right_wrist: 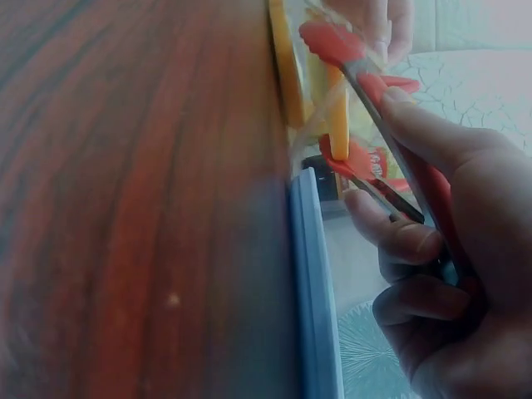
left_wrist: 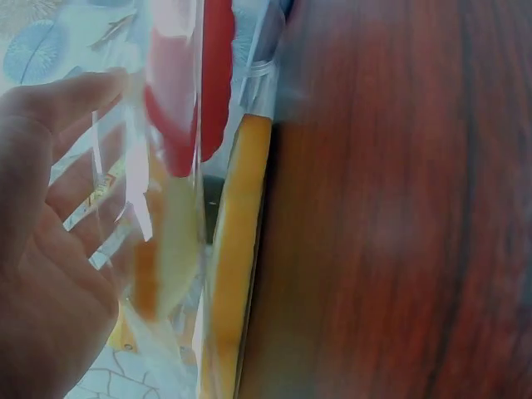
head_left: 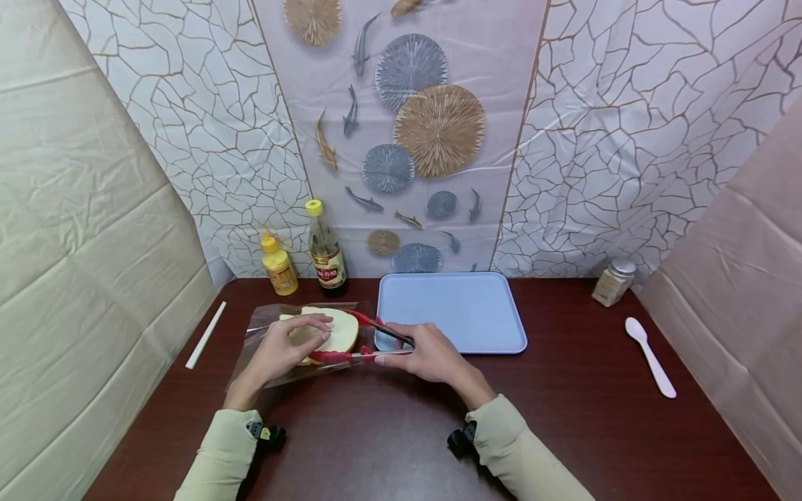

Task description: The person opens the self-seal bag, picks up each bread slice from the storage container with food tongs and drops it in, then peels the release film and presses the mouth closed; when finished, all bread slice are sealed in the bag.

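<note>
My right hand (head_left: 432, 355) grips tongs (right_wrist: 407, 174) with red scalloped tips. Their two arms are spread, one tip at each side of a slice of bread (head_left: 341, 330). Another slice (left_wrist: 237, 249) lies below it, close to the tabletop. Both slices are in a clear plastic bag (head_left: 257, 330), its mouth toward the right. My left hand (head_left: 285, 348) is at the bag, thumb and fingers bent over the bread and holding the film. In the left wrist view, film covers part of my left hand (left_wrist: 50, 199), so its exact hold is partly hidden.
A blue tray (head_left: 451, 313) stands right of the bag. Behind are a yellow squeeze bottle (head_left: 278, 268) and a dark sauce bottle (head_left: 328, 261). A white stick-like utensil (head_left: 207, 334) lies left. At right are a shaker jar (head_left: 612, 284) and white spoon (head_left: 651, 358).
</note>
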Available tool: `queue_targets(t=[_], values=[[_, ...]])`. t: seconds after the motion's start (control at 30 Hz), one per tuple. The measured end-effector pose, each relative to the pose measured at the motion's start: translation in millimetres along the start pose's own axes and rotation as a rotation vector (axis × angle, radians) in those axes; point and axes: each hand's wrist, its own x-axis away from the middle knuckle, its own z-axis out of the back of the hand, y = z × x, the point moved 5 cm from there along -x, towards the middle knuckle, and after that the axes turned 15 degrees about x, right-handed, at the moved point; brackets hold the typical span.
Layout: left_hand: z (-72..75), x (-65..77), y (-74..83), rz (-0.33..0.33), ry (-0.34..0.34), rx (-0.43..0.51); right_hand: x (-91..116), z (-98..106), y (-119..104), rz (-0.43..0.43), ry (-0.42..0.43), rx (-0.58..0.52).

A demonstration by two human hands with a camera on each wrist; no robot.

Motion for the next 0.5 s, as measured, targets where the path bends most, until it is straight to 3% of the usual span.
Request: queue_targets(t=[0.33,0.5], values=[[-4.4,0.8,4.2,-0.031,-0.079,0.052,0.4,-1.3,-4.4,0.033,-0.041,0.063],[-1.0,1.2,7.0,-0.067,-0.059,0.032,0.7,-0.8,-5.0,0.025,-0.006,0.106]])
